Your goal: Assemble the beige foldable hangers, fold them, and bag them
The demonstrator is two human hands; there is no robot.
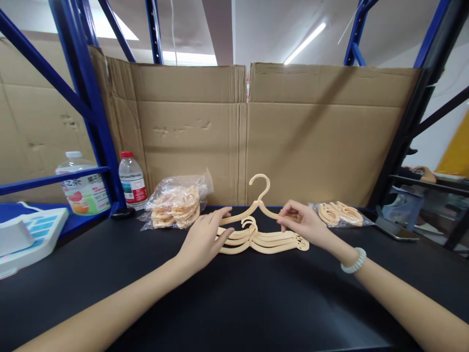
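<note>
A cream plastic clothes hanger [258, 201] is held upright by both ends, its hook pointing up. At its left end, my left hand [203, 237] has fingers and thumb around the arm, whose tip is hidden in the hand. My right hand [300, 222] pinches the other end with the fingers closed. Just below and in front, several matching hangers lie in a fanned stack [271, 244] on the black table [256, 298], hooks towards the back. My left hand covers the stack's left ends.
Clear bags of folded hanger parts lie at back left [176, 208] and back right [340, 214]. A red-capped bottle [132, 183], a large labelled bottle [82, 188] and a white-and-blue device [36, 234] stand left. A phone [395, 230] lies right. Cardboard [190, 137] walls the back.
</note>
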